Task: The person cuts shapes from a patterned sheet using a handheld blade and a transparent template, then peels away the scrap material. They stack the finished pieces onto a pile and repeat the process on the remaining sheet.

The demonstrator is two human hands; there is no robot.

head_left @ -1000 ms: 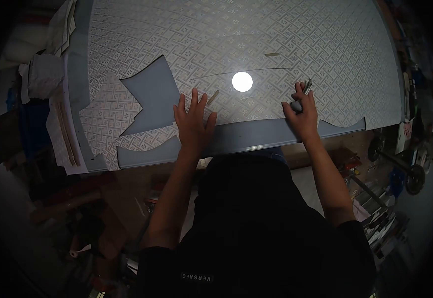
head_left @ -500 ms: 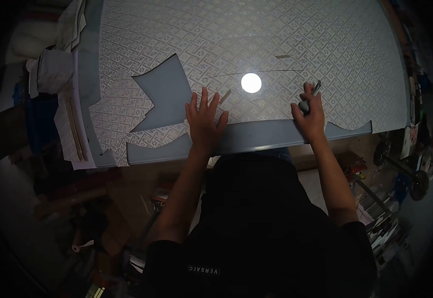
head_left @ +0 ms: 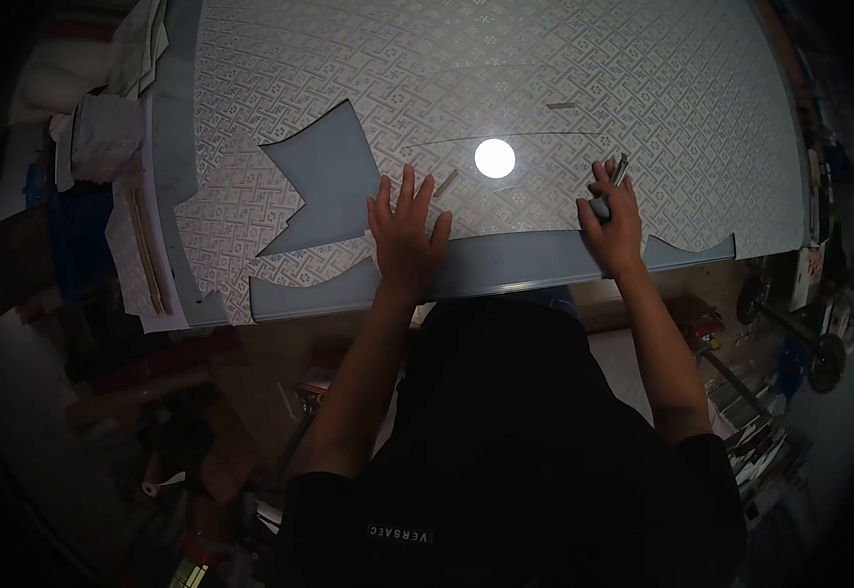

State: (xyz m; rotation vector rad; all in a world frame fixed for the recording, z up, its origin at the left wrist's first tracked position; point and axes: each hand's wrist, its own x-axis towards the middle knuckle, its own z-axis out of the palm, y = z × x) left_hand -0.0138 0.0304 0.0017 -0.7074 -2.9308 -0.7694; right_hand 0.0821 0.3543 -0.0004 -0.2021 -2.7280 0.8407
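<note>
A large pale sheet (head_left: 682, 127) with a woven-look pattern covers most of the grey-blue table (head_left: 324, 171). My left hand (head_left: 407, 235) lies on it near the front edge, palm down with fingers spread. Beside its fingers is a narrow strip (head_left: 446, 183). Over the sheet's front edge, further right, my right hand (head_left: 616, 220) is closed around a utility knife (head_left: 622, 169), whose silvery end sticks out past the fingers. A thin curved line runs across the sheet between the hands. Left of my left hand, an angular cut-out bares the table.
Another short strip (head_left: 562, 105) lies on the sheet beyond my right hand. Folded pale pieces (head_left: 108, 137) are stacked at the left side of the table. On the right, below the table, is a bar with round discs (head_left: 826, 363). A round light reflection shines mid-sheet.
Both hands keep nearly the same place and pose. The view has shifted very slightly, and the knife remains in my right hand.
</note>
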